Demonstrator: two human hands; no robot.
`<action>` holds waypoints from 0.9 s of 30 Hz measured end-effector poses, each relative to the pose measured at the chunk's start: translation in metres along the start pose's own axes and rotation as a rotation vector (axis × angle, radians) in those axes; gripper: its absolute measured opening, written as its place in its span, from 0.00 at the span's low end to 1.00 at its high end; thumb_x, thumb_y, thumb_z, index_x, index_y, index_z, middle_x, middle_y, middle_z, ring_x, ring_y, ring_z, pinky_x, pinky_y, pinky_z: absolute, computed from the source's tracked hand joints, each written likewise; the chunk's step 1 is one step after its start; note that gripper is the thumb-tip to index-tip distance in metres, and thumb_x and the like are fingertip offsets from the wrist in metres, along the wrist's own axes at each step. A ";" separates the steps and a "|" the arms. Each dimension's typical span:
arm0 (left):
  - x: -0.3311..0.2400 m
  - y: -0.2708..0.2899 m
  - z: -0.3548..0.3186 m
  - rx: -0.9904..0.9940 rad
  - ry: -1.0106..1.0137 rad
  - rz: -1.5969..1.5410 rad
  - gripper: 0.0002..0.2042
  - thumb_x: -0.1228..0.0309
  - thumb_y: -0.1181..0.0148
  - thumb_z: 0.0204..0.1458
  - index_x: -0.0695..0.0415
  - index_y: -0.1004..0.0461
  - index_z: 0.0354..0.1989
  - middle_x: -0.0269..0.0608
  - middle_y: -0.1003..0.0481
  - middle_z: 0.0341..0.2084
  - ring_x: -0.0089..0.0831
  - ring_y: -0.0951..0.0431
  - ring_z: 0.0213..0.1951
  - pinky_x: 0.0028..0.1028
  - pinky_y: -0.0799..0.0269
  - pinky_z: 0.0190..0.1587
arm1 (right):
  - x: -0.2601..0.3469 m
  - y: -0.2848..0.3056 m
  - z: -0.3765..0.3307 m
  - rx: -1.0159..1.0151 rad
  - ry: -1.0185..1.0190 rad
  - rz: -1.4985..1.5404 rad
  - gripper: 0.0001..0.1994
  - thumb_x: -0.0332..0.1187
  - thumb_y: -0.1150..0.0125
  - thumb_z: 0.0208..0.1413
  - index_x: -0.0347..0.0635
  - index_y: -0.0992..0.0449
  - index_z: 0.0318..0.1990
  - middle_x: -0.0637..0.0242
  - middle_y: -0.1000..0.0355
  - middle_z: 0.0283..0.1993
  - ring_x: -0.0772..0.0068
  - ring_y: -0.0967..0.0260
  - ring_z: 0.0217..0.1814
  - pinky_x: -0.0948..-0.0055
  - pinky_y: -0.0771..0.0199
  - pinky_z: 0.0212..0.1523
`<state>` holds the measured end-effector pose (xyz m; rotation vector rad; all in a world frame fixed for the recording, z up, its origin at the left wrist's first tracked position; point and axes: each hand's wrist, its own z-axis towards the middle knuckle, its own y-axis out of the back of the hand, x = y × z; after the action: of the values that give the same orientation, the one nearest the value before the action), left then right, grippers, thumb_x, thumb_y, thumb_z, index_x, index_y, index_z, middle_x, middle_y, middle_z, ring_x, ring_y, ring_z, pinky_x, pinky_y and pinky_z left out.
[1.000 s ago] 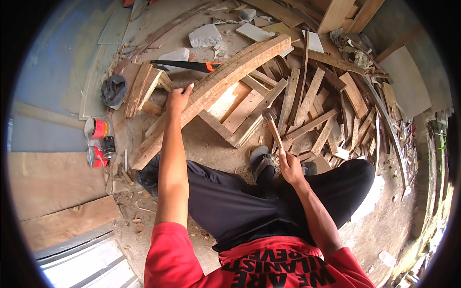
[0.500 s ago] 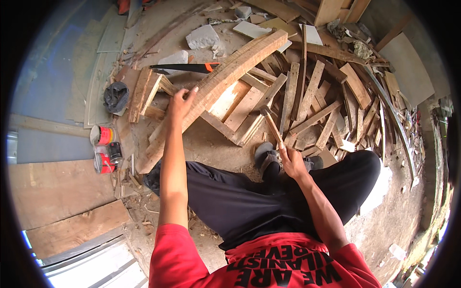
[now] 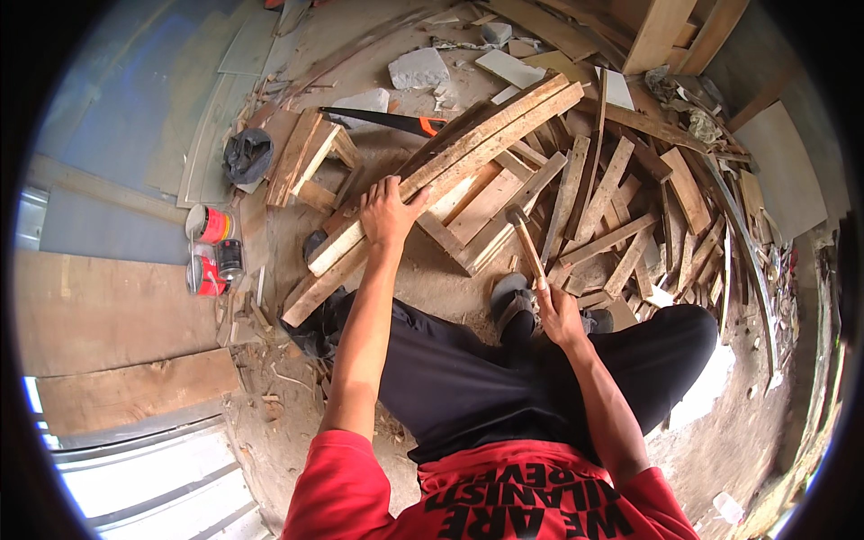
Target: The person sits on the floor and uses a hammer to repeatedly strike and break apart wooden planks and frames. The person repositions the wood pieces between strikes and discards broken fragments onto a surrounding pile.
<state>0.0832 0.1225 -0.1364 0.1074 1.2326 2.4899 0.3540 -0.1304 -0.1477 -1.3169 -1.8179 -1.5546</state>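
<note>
A long wooden beam [image 3: 486,135], with a lengthwise seam or gap along it, slants across the middle from lower left to upper right. My left hand [image 3: 389,212] is closed over it toward its near end, thumb on the right side. In my right hand [image 3: 560,315], a hammer [image 3: 529,245] is gripped by its light wooden handle, its dark head pointing away from me, apart from the beam. Under and right of the beam lies a wooden frame [image 3: 486,211]. A handsaw [image 3: 382,118] with a black blade and orange-black handle rests beyond my left hand.
Loose wood pieces [image 3: 621,207] are heaped at the right. Paint cans [image 3: 209,225] and a dark crumpled bag [image 3: 247,155] stand at the left. A small wooden frame [image 3: 310,157] sits near the saw. Pale blocks [image 3: 418,68] lie farther back. My sandalled foot [image 3: 513,306] is below the hammer.
The beam has turned, now showing the seam and another face. My left hand has shifted from its edge to wrap over it. My right hand still holds the hammer; the whole view has shifted slightly.
</note>
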 end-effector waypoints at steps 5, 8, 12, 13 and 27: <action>-0.008 0.003 -0.002 0.017 0.027 0.030 0.27 0.41 0.32 0.45 0.55 0.25 0.38 0.40 0.21 0.35 0.41 0.20 0.39 0.39 0.28 0.42 | 0.007 0.002 -0.010 0.004 0.040 -0.008 0.30 0.52 0.57 0.71 0.29 0.29 0.31 0.55 0.37 0.20 0.66 0.39 0.24 0.59 0.36 0.28; -0.009 0.004 0.002 0.043 0.053 0.017 0.28 0.41 0.32 0.45 0.55 0.24 0.39 0.41 0.21 0.35 0.42 0.20 0.40 0.40 0.27 0.42 | 0.017 0.005 -0.016 0.000 0.040 -0.018 0.30 0.52 0.58 0.71 0.28 0.29 0.30 0.47 0.36 0.20 0.52 0.35 0.24 0.55 0.34 0.31; 0.008 -0.006 0.011 0.113 0.138 -0.071 0.30 0.40 0.33 0.45 0.56 0.24 0.41 0.46 0.19 0.37 0.44 0.19 0.42 0.42 0.27 0.47 | 0.028 0.012 -0.022 0.019 0.055 -0.059 0.31 0.53 0.58 0.71 0.27 0.28 0.32 0.43 0.35 0.21 0.43 0.32 0.25 0.52 0.33 0.32; 0.010 -0.008 0.013 0.125 0.151 -0.078 0.30 0.39 0.33 0.45 0.57 0.23 0.41 0.47 0.19 0.37 0.44 0.19 0.42 0.43 0.27 0.47 | 0.027 0.012 -0.023 0.019 0.055 -0.058 0.31 0.53 0.58 0.71 0.27 0.28 0.32 0.43 0.35 0.21 0.42 0.32 0.25 0.52 0.32 0.33; 0.010 -0.008 0.012 0.126 0.152 -0.063 0.31 0.39 0.33 0.45 0.57 0.23 0.41 0.47 0.19 0.37 0.43 0.18 0.41 0.43 0.27 0.48 | 0.020 0.007 -0.016 0.032 0.013 -0.063 0.33 0.55 0.59 0.70 0.26 0.28 0.31 0.42 0.33 0.21 0.41 0.29 0.27 0.52 0.31 0.33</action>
<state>0.0792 0.1395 -0.1360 -0.0891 1.4317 2.4027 0.3464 -0.1374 -0.1229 -1.2437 -1.8845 -1.5563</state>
